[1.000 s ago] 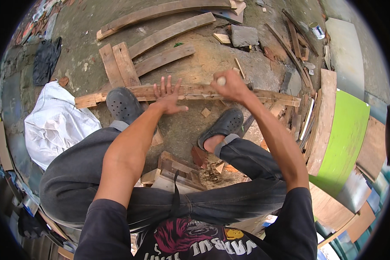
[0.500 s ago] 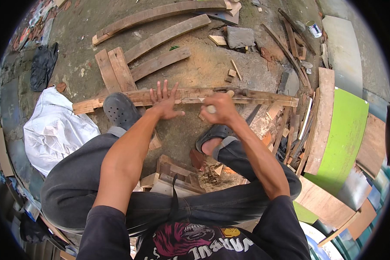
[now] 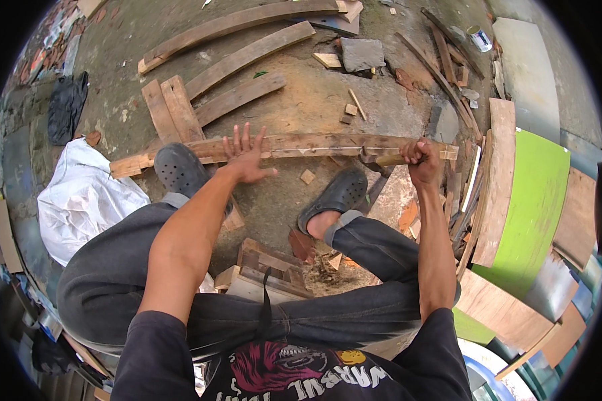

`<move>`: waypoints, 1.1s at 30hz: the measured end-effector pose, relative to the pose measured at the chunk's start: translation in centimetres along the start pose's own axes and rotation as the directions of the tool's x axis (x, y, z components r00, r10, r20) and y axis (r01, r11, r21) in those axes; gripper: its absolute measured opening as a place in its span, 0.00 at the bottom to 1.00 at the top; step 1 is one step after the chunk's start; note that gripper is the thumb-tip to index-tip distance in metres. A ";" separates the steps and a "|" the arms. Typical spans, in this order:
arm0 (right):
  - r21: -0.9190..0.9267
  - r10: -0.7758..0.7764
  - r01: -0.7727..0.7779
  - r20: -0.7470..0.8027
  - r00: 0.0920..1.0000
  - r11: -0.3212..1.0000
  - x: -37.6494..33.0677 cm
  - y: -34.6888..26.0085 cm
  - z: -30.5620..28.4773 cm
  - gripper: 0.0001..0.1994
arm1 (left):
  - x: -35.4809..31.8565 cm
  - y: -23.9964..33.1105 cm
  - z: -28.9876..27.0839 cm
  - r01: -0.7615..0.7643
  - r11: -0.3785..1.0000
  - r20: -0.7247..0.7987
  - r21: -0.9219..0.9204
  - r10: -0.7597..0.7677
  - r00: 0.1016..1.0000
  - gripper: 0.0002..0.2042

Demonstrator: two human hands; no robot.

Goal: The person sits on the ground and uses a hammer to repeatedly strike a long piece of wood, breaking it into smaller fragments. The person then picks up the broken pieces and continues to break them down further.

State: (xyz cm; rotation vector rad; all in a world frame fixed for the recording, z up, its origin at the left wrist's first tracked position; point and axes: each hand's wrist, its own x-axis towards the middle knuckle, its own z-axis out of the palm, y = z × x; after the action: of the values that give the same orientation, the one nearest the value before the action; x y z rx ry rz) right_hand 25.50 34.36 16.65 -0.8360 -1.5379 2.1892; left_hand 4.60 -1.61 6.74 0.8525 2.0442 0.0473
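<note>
A long, weathered wooden beam lies crosswise in front of me. My left hand rests on its middle-left part with the fingers spread. Farther right, my right hand is closed round the wooden handle of a hammer. The dark hammer head is at the beam's near edge, left of that hand; whether it hooks on anything there is too small to tell. My left clog presses against the beam near its left end, and my right clog stands on the ground just this side of it.
Beyond the beam lie several loose planks and a grey stone block. A white sack sits at left. Scrap wood and a green board crowd the right. A small wooden stool-like piece stands between my legs.
My right hand has moved right along the beam with the hammer, whose head now points left instead of right. My left hand stays spread on the beam. The right foot has turned slightly outward.
</note>
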 end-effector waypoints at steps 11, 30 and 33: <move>-0.798 -0.186 0.399 0.354 0.917 0.452 -2.6 3.7 14.6 0.11 | 0.3 -0.2 0.5 -0.016 1.000 -0.023 0.001 0.016 1.000 0.61; -0.622 -0.083 0.241 0.272 0.959 0.745 0.4 2.7 14.8 0.13 | 0.1 -1.0 0.8 -0.027 0.999 -0.065 -0.029 0.025 0.998 0.62; -0.505 -0.031 0.133 0.205 0.978 0.853 0.0 3.0 12.3 0.13 | 0.3 -0.5 0.5 -0.033 0.999 -0.038 -0.039 0.032 0.999 0.62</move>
State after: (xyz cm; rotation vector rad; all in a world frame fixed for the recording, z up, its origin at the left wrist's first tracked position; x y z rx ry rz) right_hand 17.91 24.26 16.88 -0.6960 -2.2727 1.8519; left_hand 4.57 -1.98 6.09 0.8661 2.0572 0.1219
